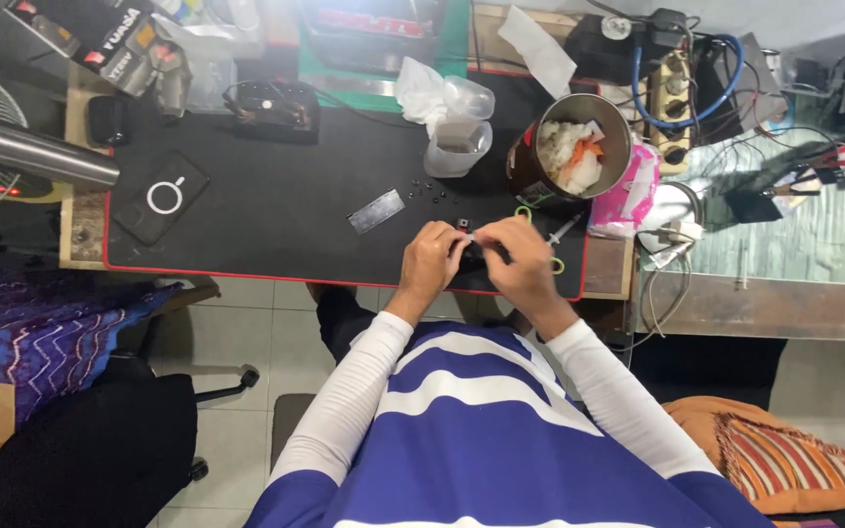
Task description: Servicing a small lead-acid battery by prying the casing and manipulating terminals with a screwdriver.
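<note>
Hands meet over the black mat [276, 210] on the table [608, 279]: left hand [429, 262] and right hand [523, 259] both pinch a small dark part [473, 256], with tiny screws [432, 189] nearby.

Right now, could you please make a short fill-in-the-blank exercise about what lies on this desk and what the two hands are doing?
1. The left hand and the right hand meet over a small dark part at the mat's ____ edge.
2. The desk mat is black with a ____ border.
3. The metal can behind the hands holds white and ____ scraps.
4. The small silvery plate lies to the ____ of the hands.

Missing words: near; red; orange; left
</note>
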